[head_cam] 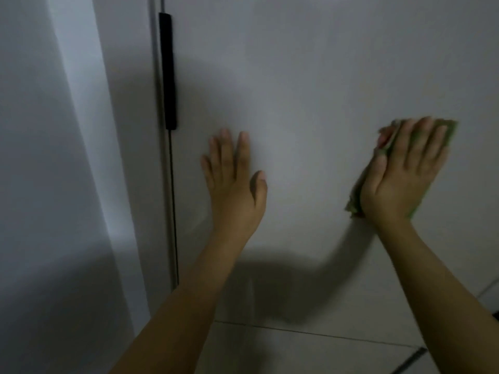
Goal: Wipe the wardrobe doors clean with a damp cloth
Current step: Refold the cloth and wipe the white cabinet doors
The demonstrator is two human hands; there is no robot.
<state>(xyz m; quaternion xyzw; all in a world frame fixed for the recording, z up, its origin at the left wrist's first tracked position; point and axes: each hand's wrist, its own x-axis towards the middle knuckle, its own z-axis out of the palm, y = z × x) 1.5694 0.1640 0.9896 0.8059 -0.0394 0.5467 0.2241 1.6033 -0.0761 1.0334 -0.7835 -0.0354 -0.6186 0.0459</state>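
A pale grey wardrobe door point(310, 71) fills most of the head view. My left hand point(233, 179) lies flat against it with straight fingers, a little right of the door's left edge. My right hand point(405, 171) presses a green cloth point(449, 132) flat onto the door at the right, with fingers spread over it. The cloth shows above the fingertips and below the palm; most of it is hidden under the hand. Both hands look slightly blurred.
A long black handle point(168, 71) runs upright along the door's left edge, beside the dark gap point(172, 211) to the neighbouring door point(127, 130). A plain wall point(40, 157) stands at the left. Tiled floor point(310, 352) shows at the bottom.
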